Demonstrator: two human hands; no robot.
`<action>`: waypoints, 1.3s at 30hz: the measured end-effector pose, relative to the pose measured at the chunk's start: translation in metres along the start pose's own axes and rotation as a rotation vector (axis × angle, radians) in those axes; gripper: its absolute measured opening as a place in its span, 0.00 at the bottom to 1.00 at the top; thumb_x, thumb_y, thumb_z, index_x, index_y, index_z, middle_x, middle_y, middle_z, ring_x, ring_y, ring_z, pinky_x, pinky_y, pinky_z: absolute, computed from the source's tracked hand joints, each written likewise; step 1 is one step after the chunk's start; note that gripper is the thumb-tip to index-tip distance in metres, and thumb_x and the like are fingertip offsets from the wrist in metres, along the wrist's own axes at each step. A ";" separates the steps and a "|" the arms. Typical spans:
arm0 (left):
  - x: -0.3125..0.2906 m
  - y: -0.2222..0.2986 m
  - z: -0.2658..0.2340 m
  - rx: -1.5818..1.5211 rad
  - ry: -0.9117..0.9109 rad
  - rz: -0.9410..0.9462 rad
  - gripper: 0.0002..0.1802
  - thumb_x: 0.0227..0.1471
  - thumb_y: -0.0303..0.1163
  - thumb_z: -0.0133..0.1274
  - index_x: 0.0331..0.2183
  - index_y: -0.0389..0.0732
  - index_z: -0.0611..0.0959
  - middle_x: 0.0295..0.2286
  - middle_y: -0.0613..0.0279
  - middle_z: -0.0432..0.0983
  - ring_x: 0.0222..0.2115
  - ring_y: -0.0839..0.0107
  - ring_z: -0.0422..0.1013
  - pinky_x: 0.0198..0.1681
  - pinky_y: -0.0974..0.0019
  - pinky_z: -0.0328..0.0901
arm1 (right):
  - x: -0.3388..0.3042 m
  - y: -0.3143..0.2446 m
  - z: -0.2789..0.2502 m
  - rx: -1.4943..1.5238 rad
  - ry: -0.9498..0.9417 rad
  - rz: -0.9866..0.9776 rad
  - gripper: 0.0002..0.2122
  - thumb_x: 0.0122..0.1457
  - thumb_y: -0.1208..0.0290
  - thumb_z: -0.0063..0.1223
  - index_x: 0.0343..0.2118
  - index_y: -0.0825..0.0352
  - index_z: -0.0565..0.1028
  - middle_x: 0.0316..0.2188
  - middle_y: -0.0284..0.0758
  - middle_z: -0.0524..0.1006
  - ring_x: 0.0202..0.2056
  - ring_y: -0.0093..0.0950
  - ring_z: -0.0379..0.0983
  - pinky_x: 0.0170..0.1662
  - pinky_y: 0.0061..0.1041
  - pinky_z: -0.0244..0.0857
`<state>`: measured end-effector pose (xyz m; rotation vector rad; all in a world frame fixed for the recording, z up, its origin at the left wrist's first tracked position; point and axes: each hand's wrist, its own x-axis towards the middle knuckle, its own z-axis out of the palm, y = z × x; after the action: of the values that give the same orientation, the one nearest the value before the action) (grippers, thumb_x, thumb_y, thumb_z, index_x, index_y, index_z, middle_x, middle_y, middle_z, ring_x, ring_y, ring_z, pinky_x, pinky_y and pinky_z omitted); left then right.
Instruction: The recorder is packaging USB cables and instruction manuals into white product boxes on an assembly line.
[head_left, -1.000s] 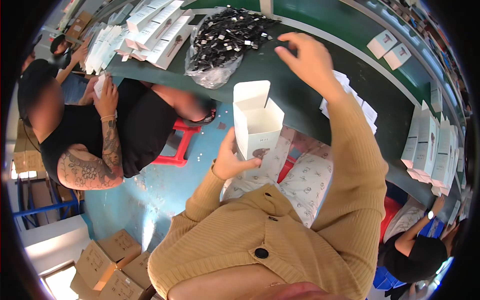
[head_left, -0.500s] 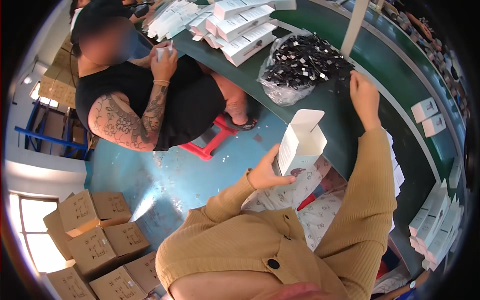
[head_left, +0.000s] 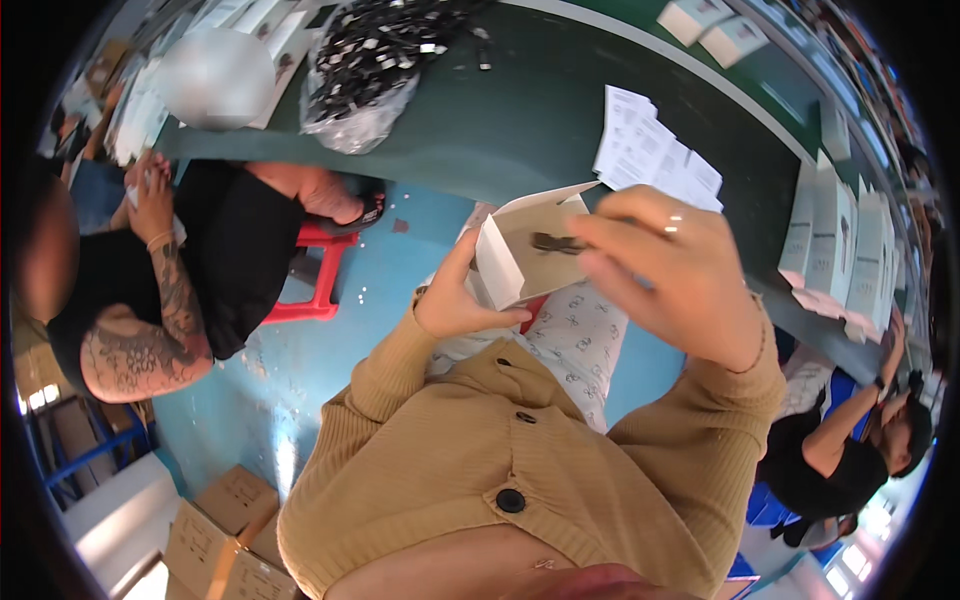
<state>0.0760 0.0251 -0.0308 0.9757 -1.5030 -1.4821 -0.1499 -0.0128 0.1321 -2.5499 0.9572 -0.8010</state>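
Observation:
My left hand [head_left: 452, 302] is closed around a small white carton [head_left: 498, 262], tilted with its top flaps up and its mouth facing me. Over that opening is my right hand [head_left: 685, 270], slightly blurred, its fingertips pinching a short black cable [head_left: 553, 242]. The cable's free end shows against the inside of the carton. A clear plastic bag [head_left: 358, 125] on the green table [head_left: 500, 110] holds a heap of black cables [head_left: 385, 45] with pale plugs. Printed leaflets [head_left: 655, 150] lie fanned out beyond my right hand.
White boxes [head_left: 835, 245] stand in a row at the table's right, with two more [head_left: 715, 25] at the far side. A person [head_left: 200, 270] sits at the left near a red stool [head_left: 325, 275]. Another person [head_left: 830, 440] is at the right. Brown cartons [head_left: 225, 535] stand lower left.
My right hand has come back from the cable heap to the carton with a black cable. My view has turned right, bringing the leaflets and another person into sight.

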 end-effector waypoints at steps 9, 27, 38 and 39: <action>0.031 0.010 0.066 -0.445 -0.226 -0.160 0.55 0.35 0.36 0.70 0.58 0.38 0.54 0.52 0.56 0.61 0.53 0.65 0.60 0.54 0.60 0.58 | -0.090 -0.003 0.033 0.090 0.340 0.328 0.33 0.39 0.56 0.69 0.49 0.59 0.67 0.50 0.45 0.65 0.36 0.34 0.72 0.34 0.32 0.68; 0.073 0.039 -0.001 0.003 0.181 0.253 0.40 0.42 0.29 0.62 0.56 0.36 0.63 0.50 0.54 0.65 0.45 0.63 0.68 0.49 0.63 0.61 | -0.200 0.171 -0.063 -0.772 0.309 0.892 0.19 0.50 0.67 0.54 0.46 0.66 0.73 0.40 0.46 0.76 0.42 0.44 0.72 0.45 0.37 0.65; 0.133 0.026 -0.137 1.462 0.691 0.400 0.16 0.35 0.43 0.64 0.30 0.48 0.82 0.42 0.65 0.71 0.46 0.60 0.62 0.47 0.55 0.52 | -0.171 0.153 -0.048 -1.207 0.120 0.946 0.19 0.52 0.62 0.56 0.47 0.60 0.74 0.42 0.38 0.73 0.44 0.38 0.68 0.41 0.39 0.63; 0.135 0.021 -0.139 1.476 0.730 0.466 0.11 0.37 0.37 0.62 0.28 0.49 0.82 0.41 0.67 0.72 0.45 0.60 0.62 0.46 0.56 0.52 | -0.165 0.151 -0.044 -1.112 0.175 0.904 0.19 0.53 0.61 0.55 0.47 0.61 0.74 0.43 0.39 0.73 0.46 0.39 0.68 0.43 0.38 0.63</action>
<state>0.1523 -0.1527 -0.0072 1.5173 -1.8952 0.5470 -0.3553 -0.0157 0.0331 -2.1950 2.9073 -0.1825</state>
